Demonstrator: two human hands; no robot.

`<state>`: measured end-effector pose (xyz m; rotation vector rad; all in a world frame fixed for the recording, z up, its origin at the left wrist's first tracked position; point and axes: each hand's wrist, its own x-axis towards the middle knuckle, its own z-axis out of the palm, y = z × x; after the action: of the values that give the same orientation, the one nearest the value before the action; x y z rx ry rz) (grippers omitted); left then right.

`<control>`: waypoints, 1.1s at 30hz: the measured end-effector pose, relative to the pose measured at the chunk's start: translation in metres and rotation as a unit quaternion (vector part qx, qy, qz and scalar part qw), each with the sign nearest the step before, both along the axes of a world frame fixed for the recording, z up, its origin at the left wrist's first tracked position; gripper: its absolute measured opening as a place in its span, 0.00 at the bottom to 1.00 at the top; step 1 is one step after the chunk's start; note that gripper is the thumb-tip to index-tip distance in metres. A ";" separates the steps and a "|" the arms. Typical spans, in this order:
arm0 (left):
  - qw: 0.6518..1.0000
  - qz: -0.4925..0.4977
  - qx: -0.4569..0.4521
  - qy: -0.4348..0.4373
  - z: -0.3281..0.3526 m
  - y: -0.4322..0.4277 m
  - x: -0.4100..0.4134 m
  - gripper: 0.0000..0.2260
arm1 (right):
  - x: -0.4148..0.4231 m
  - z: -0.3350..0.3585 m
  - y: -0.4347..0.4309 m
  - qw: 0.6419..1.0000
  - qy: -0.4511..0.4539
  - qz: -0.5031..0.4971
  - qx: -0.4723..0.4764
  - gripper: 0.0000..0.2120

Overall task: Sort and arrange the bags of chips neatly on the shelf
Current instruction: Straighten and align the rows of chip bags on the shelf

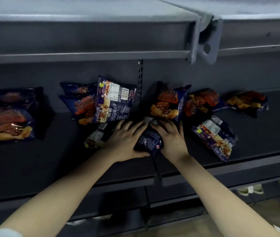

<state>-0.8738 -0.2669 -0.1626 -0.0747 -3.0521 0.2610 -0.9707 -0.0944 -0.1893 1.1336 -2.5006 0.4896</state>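
Several dark blue chip bags lie scattered on a dark shelf (33, 168). Both hands hold one bag (150, 140) lying back side up at the shelf's middle. My left hand (127, 139) grips its left edge, thumb curled under the near end. My right hand (170, 137) grips its right side. Just behind stands a bag (167, 103) with orange print. A back-side-up bag (117, 100) leans on others (82, 103) to the left. Another bag (95, 135) lies partly under my left hand.
A stack of bags (12, 115) sits at the far left. More bags lie to the right (201, 101), (247, 101), and one back side up (215, 137). An upper shelf (84, 38) with a bracket (206, 41) overhangs. Lower shelves and floor show below.
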 end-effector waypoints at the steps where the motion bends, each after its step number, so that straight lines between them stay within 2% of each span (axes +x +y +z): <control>1: 1.000 0.000 0.002 0.002 0.000 0.000 0.000 0.48 | 0.000 0.002 0.000 1.000 -0.002 0.003 0.000 0.36; 6: 0.999 -0.021 0.034 0.001 0.009 -0.001 -0.002 0.42 | 0.003 0.015 0.007 1.000 -0.005 0.010 0.027 0.35; 9: 0.991 -0.087 0.072 0.077 0.027 -0.001 -0.005 0.39 | 0.006 0.035 0.014 0.998 -0.010 0.012 -0.062 0.30; 11: 0.977 -0.101 0.133 0.134 0.041 -0.001 -0.006 0.36 | 0.008 0.055 0.020 0.991 -0.015 0.011 -0.129 0.28; 16: 0.900 -0.013 0.376 0.219 0.074 -0.003 0.001 0.32 | 0.001 0.100 0.026 0.965 -0.095 0.000 -0.243 0.23; 21: 0.853 0.016 0.496 0.162 0.071 -0.015 0.006 0.32 | 0.001 0.122 0.022 0.943 -0.172 -0.027 -0.282 0.20; 22: 0.830 0.025 0.534 0.158 0.069 -0.016 0.006 0.31 | 0.002 0.121 0.020 0.938 -0.200 -0.030 -0.282 0.20; 24: 0.758 0.041 0.627 0.174 0.070 -0.018 0.006 0.31 | 0.006 0.118 0.012 0.922 -0.260 -0.036 -0.286 0.18; 26: 0.682 0.077 0.698 0.204 0.073 -0.020 0.007 0.34 | 0.010 0.116 0.002 0.880 -0.337 -0.030 -0.333 0.15; 29: 0.573 0.131 0.773 0.240 0.080 -0.027 0.014 0.39 | 0.019 0.120 -0.017 0.775 -0.466 -0.033 -0.426 0.11; 31: 0.535 0.133 0.804 0.223 0.083 -0.035 0.026 0.34 | 0.029 0.125 -0.032 0.704 -0.529 -0.003 -0.474 0.05; 33: 0.531 0.118 0.820 0.181 0.083 -0.044 0.042 0.30 | 0.044 0.127 -0.052 0.631 -0.589 0.046 -0.502 0.04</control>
<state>-0.8320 -0.3109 -0.0801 0.4205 -1.6507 -2.1168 -0.9268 -0.1461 -0.0620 0.3784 -2.0346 2.9174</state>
